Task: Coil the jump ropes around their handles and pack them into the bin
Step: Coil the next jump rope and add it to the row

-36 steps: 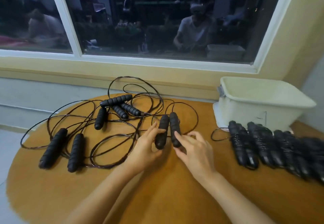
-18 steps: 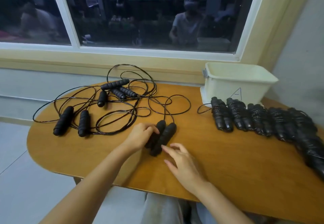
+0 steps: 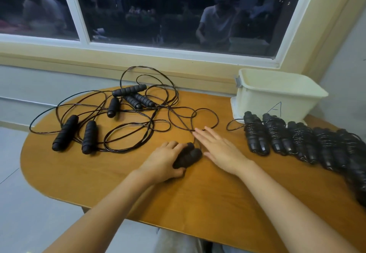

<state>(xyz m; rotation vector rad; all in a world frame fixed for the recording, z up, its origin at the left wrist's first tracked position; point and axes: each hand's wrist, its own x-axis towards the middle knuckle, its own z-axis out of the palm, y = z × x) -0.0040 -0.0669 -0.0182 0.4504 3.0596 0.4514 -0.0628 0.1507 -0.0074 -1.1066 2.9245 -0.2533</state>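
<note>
Left hand (image 3: 163, 162) grip clenched round paired handles (image 3: 190, 155); right hand (image 3: 219, 149) flat, palm down, grip released.

Loose black jump ropes (image 3: 113, 107) sprawl left; coiled bundles (image 3: 301, 141) line up beside the cream bin (image 3: 277, 104).

Loose ropes (image 3: 122, 118) left of bin (image 3: 277, 96), coiled bundles (image 3: 301, 143) before.
</note>
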